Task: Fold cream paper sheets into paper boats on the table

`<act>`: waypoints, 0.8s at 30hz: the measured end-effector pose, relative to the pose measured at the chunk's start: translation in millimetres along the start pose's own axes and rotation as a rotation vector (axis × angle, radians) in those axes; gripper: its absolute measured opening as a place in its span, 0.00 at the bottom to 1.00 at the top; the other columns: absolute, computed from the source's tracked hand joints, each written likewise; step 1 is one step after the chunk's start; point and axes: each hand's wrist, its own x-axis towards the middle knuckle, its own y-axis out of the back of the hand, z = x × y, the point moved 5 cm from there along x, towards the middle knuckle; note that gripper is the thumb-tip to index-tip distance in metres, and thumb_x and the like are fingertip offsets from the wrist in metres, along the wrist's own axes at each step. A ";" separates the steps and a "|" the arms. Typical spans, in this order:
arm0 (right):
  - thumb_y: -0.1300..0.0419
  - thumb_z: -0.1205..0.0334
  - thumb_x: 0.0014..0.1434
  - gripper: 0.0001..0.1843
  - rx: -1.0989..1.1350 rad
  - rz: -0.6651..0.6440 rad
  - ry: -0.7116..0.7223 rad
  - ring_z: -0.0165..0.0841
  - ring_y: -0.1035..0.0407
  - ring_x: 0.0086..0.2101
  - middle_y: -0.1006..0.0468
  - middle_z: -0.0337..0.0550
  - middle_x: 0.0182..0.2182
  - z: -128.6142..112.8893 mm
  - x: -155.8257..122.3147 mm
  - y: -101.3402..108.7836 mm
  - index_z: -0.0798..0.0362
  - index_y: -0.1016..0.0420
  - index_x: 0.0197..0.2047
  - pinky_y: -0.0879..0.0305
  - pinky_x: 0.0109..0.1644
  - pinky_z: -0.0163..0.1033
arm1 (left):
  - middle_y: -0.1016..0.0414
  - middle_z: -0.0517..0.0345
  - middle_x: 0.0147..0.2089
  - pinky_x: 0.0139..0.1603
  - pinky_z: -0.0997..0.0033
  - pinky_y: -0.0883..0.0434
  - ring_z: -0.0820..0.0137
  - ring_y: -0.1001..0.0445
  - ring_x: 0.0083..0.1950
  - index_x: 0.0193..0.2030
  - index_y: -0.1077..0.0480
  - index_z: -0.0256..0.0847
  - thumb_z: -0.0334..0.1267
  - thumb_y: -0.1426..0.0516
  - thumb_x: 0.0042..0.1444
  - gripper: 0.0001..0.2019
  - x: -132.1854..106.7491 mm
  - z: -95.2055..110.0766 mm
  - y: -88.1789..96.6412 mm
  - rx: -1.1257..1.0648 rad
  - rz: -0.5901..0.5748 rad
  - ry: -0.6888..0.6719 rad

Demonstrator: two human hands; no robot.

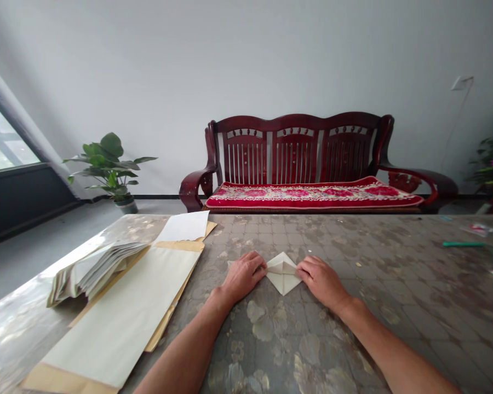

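A small piece of folded paper (283, 280), off-white and diamond-shaped with creases across its middle, lies on the patterned tablecloth (263, 350). At its left corner my left hand (245, 275) is closed, fingers pinching the paper. My right hand (321, 279) grips the opposite corner between thumb and fingers. Both wrists rest low near the table. The fingertips partly hide the paper's side corners.
To the left lie a large pale sheet (127, 306) on brown paper, a stack of folded papers (102, 271) and a white sheet (183, 225). A green pen (463, 244) is at right. Beyond the table stands a wooden bench (296, 148) with a red floral cushion (312, 196).
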 end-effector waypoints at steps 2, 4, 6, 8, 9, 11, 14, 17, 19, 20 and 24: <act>0.47 0.63 0.66 0.13 0.004 -0.015 -0.028 0.34 0.33 0.38 0.26 0.40 0.32 2.0 1.8 -1.8 0.50 0.26 0.31 0.41 0.41 0.37 | 0.27 0.60 0.42 0.45 0.74 0.33 0.70 0.27 0.45 0.39 0.27 0.45 0.36 0.45 0.61 0.05 1.5 -2.6 -1.0 -0.029 -0.006 0.023; 0.48 0.62 0.66 0.13 0.007 -0.020 -0.043 0.34 0.33 0.38 0.25 0.40 0.32 3.7 2.9 -3.6 0.50 0.27 0.31 0.42 0.41 0.37 | 0.27 0.60 0.42 0.43 0.75 0.34 0.71 0.27 0.44 0.38 0.27 0.45 0.35 0.46 0.61 0.05 3.0 -5.1 -1.6 -0.048 -0.001 0.049; 0.49 0.62 0.66 0.13 0.014 -0.020 -0.048 0.34 0.33 0.38 0.25 0.39 0.32 4.7 3.4 -4.9 0.50 0.27 0.31 0.43 0.40 0.37 | 0.28 0.60 0.41 0.41 0.75 0.34 0.72 0.27 0.42 0.36 0.28 0.44 0.35 0.46 0.61 0.06 4.0 -6.0 -2.1 -0.044 0.001 0.065; 0.49 0.61 0.66 0.13 0.018 -0.015 -0.055 0.34 0.33 0.38 0.25 0.39 0.32 5.3 3.4 -5.2 0.49 0.28 0.31 0.43 0.41 0.37 | 0.28 0.60 0.41 0.40 0.76 0.35 0.72 0.27 0.42 0.34 0.29 0.43 0.34 0.47 0.62 0.07 4.4 -5.3 -3.0 -0.020 -0.011 0.068; 0.49 0.61 0.66 0.13 0.018 -0.013 -0.061 0.34 0.32 0.38 0.24 0.39 0.32 5.3 3.3 -5.1 0.49 0.28 0.32 0.43 0.41 0.37 | 0.28 0.60 0.41 0.40 0.76 0.35 0.72 0.27 0.42 0.34 0.30 0.43 0.35 0.47 0.62 0.07 4.3 -4.6 -3.4 -0.003 -0.019 0.067; 0.49 0.60 0.66 0.13 0.012 -0.007 -0.074 0.34 0.32 0.37 0.24 0.39 0.32 5.0 3.1 -4.3 0.49 0.28 0.32 0.43 0.40 0.37 | 0.29 0.59 0.41 0.40 0.75 0.35 0.71 0.28 0.43 0.34 0.30 0.42 0.37 0.47 0.63 0.07 3.9 -2.8 -4.4 0.042 -0.030 0.065; 0.50 0.60 0.65 0.13 -0.004 0.004 -0.078 0.34 0.32 0.37 0.24 0.39 0.32 3.6 3.2 -3.0 0.49 0.29 0.31 0.44 0.40 0.37 | 0.30 0.58 0.42 0.41 0.73 0.34 0.69 0.29 0.44 0.34 0.31 0.42 0.39 0.47 0.63 0.08 3.8 -0.1 -6.4 0.110 -0.039 0.070; 0.50 0.61 0.65 0.13 -0.030 0.015 -0.082 0.33 0.32 0.35 0.24 0.39 0.31 2.9 3.6 -3.0 0.49 0.29 0.31 0.45 0.38 0.37 | 0.30 0.56 0.43 0.43 0.71 0.34 0.68 0.29 0.44 0.35 0.31 0.41 0.40 0.47 0.64 0.09 4.6 1.5 -9.0 0.155 -0.050 0.087; 0.50 0.61 0.65 0.12 -0.052 0.016 -0.086 0.33 0.32 0.35 0.23 0.39 0.32 2.3 3.9 -3.6 0.49 0.30 0.31 0.45 0.38 0.37 | 0.30 0.56 0.43 0.45 0.70 0.34 0.67 0.30 0.45 0.35 0.31 0.41 0.40 0.48 0.64 0.09 5.4 2.0 -10.7 0.178 -0.057 0.098; 0.49 0.62 0.65 0.11 -0.065 0.016 -0.088 0.34 0.32 0.35 0.23 0.39 0.32 1.7 4.1 -3.9 0.49 0.30 0.31 0.46 0.38 0.37 | 0.31 0.55 0.43 0.45 0.69 0.34 0.67 0.30 0.45 0.36 0.31 0.41 0.39 0.48 0.64 0.09 5.9 2.1 -11.5 0.191 -0.061 0.103; 0.48 0.62 0.64 0.10 -0.116 0.024 -0.105 0.35 0.32 0.35 0.23 0.40 0.32 -1.1 4.0 -3.8 0.49 0.30 0.31 0.46 0.37 0.38 | 0.31 0.54 0.43 0.47 0.67 0.33 0.66 0.30 0.46 0.36 0.31 0.41 0.39 0.49 0.65 0.08 8.1 3.0 -13.8 0.250 -0.064 0.116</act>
